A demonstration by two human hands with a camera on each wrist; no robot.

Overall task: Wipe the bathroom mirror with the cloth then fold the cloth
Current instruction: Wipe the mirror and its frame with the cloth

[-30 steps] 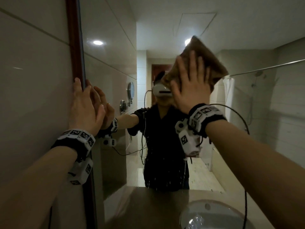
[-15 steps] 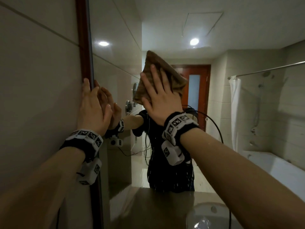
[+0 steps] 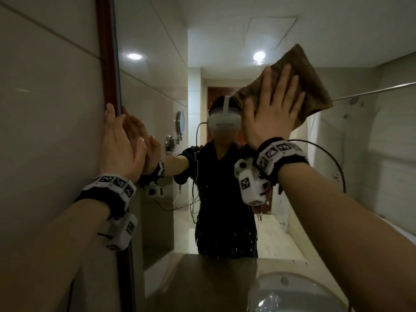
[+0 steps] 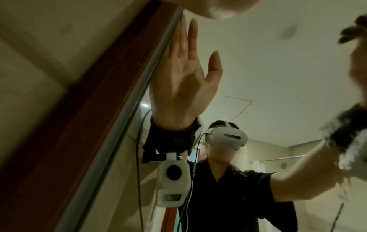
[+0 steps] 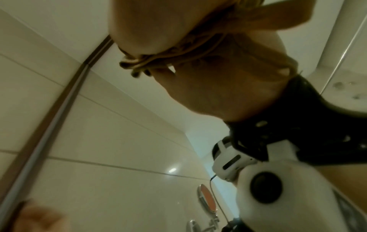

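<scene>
The mirror has a dark red-brown frame along its left side. My right hand lies flat with fingers spread and presses a brown cloth against the glass, high and right of centre. The cloth sticks out above and to the right of the fingers. In the right wrist view its bunched folds show under the palm, blurred. My left hand rests flat against the mirror's left edge, fingers straight, holding nothing. The left wrist view shows its reflection in the glass.
A tiled wall runs left of the frame. Below the mirror a brown counter holds a white sink at the lower right. The glass reflects a person with a headset, a shower rail and a bathtub.
My right hand swept the cloth left across the glass, then back to the right and a little higher. The left hand stayed on the mirror's left edge.
</scene>
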